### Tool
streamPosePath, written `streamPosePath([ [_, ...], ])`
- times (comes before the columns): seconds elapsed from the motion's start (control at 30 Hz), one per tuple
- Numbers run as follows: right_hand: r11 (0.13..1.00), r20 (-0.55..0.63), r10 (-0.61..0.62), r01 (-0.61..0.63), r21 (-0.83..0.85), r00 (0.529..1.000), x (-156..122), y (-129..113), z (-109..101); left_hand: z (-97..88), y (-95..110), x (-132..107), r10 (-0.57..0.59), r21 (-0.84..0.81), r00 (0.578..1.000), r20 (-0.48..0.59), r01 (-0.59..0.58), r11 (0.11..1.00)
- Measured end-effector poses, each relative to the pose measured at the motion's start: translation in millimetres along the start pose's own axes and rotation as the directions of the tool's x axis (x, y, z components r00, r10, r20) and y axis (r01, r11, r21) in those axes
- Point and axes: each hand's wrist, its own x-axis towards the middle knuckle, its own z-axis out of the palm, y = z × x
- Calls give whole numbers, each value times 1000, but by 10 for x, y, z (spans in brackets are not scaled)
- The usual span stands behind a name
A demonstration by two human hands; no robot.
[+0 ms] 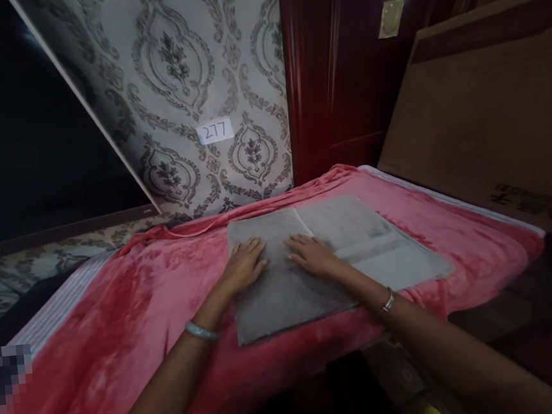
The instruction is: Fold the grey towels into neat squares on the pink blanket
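A grey cloth (356, 238) lies spread on a pink blanket (135, 309) that covers a raised flat surface. Its left part is folded over into a thicker layer. My left hand (246, 261) rests flat on that folded part, fingers stretched out. My right hand (312, 254) lies flat beside it on the same cloth, fingers apart. Neither hand holds anything. A pale bangle (200, 331) is on my left wrist and a thin bracelet (388, 301) on my right.
Patterned grey wallpaper (181, 67) with a label reading 277 (215, 132) stands behind. A dark red wooden door (336, 66) is at the back, a brown board (481, 124) leans at right, and dark floor lies below the blanket's right edge.
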Motion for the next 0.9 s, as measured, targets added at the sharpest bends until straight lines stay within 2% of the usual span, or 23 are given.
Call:
streamPosePath([
  [0.07,1000,-27,21,-21,5,999,187,47,-121,-21,-29,275,-45,18,999,25,45,999],
  [0.17,996,-39,85,-84,19,996,507,95,-218,-9,-130,617,-194,57,981,-11,194,979],
  [0.27,995,-78,97,-96,18,992,831,109,-192,103,-208,773,-315,111,948,-44,318,942],
  [0.43,996,-99,92,-93,0,991,1156,241,55,335,-184,728,-358,139,932,-56,362,922],
  [0.57,987,-85,162,-161,13,983,1193,395,222,331,-152,704,-382,109,924,13,378,919],
  [0.9,985,-72,173,-171,30,982,1207,467,258,341,-189,714,-379,76,925,6,377,923],
])
